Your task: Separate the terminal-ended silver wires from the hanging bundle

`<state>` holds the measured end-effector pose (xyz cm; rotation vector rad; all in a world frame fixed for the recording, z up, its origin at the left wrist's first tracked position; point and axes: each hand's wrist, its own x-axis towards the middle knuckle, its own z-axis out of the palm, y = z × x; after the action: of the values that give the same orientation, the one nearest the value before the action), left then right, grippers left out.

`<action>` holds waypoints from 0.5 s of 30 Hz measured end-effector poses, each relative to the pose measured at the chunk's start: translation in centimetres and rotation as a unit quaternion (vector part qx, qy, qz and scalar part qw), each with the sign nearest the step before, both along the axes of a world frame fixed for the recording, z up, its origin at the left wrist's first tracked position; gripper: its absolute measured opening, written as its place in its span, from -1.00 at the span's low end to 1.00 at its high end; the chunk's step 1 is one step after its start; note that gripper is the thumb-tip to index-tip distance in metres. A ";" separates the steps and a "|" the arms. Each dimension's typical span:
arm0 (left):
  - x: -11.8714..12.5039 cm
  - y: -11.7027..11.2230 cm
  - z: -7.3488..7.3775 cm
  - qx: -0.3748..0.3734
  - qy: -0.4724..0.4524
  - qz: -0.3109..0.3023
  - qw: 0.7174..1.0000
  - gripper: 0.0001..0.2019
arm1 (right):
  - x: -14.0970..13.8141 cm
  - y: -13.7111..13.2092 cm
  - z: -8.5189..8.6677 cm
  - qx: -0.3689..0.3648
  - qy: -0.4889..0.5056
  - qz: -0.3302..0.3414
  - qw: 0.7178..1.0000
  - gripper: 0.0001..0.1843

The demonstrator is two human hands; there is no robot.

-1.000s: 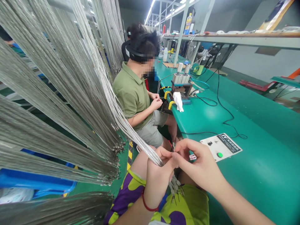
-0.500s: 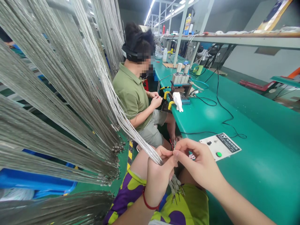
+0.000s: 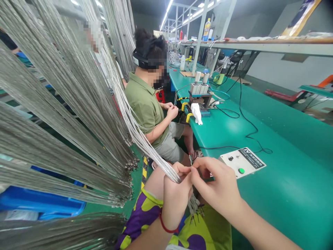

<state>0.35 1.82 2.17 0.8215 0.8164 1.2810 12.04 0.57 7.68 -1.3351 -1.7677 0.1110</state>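
Observation:
My left hand (image 3: pixel 174 198) is closed around a bundle of silvery braided cables (image 3: pixel 153 151) that slopes down from the upper left. Below that fist, stripped cable ends (image 3: pixel 194 208) with thin dark tips hang over my lap. Thumb and fingers of my right hand (image 3: pixel 220 182) pinch at a thin wire end (image 3: pixel 190 160), which rises from between both hands' fingertips. Red and white show on this wire. The fingertips of the two hands meet, so the exact spot pinched is hidden.
More cable bundles (image 3: pixel 78 114) hang on the left, above a blue bin (image 3: pixel 47 201). A co-worker in a green shirt (image 3: pixel 142 100) sits ahead. On the green bench (image 3: pixel 286 194) are a control box (image 3: pixel 243 162), a small press (image 3: pixel 200 93), a white glove (image 3: pixel 197 114) and black leads.
My right hand has shifted slightly left and its fingers have closed in at the wire. The wire's red and white parts sit differently. Another person now shows behind the hanging cables.

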 end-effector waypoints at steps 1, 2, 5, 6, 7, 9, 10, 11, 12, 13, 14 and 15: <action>0.0 0.0 0.0 -0.001 0.000 -0.001 1.000 -0.61 | -0.1 0.0 0.1 -0.009 0.001 0.001 1.000 -0.89; 0.0 0.0 0.1 -0.002 0.001 -0.003 1.000 -0.61 | -0.1 0.0 0.1 -0.018 0.002 0.001 1.000 -0.89; 0.0 0.0 0.0 -0.004 0.002 0.002 1.000 -0.61 | -0.1 0.0 0.3 -0.036 0.009 0.003 0.999 -0.90; 0.0 0.0 0.0 -0.004 0.002 0.005 1.000 -0.61 | 0.0 -0.1 0.4 -0.039 0.010 0.004 0.999 -0.91; 0.0 -0.1 -0.1 -0.004 0.002 0.007 1.000 -0.61 | 0.0 -0.1 0.4 -0.041 0.010 0.004 0.999 -0.91; 0.1 -0.2 -0.3 -0.004 0.002 0.007 1.000 -0.60 | 0.1 -0.2 0.4 -0.042 0.003 0.007 0.999 -0.90; 0.1 -0.4 -0.4 -0.003 0.001 0.004 1.000 -0.60 | 0.2 -0.3 0.3 -0.042 -0.002 0.008 0.999 -0.89; 0.2 -0.5 -0.5 -0.003 0.001 0.001 1.000 -0.60 | 0.2 -0.3 0.2 -0.041 -0.008 0.010 0.999 -0.88; 0.2 -0.6 -0.5 -0.004 -0.001 -0.003 1.000 -0.60 | 0.3 -0.4 0.1 -0.040 -0.012 0.011 0.999 -0.87; 0.2 -0.6 -0.6 -0.007 -0.003 -0.006 1.000 -0.60 | 0.3 -0.4 0.0 -0.042 -0.016 0.013 0.999 -0.87; 0.3 -0.7 -0.6 -0.013 -0.004 -0.008 1.000 -0.59 | 0.4 -0.4 -0.2 -0.047 -0.018 0.015 0.999 -0.86; 0.3 -0.7 -0.6 -0.019 -0.004 -0.008 1.000 -0.58 | 0.4 -0.4 -0.4 -0.054 -0.018 0.018 0.998 -0.86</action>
<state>0.60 1.10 1.52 0.7905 0.8239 1.2502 12.47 0.22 7.29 -1.3904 -1.8395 0.2060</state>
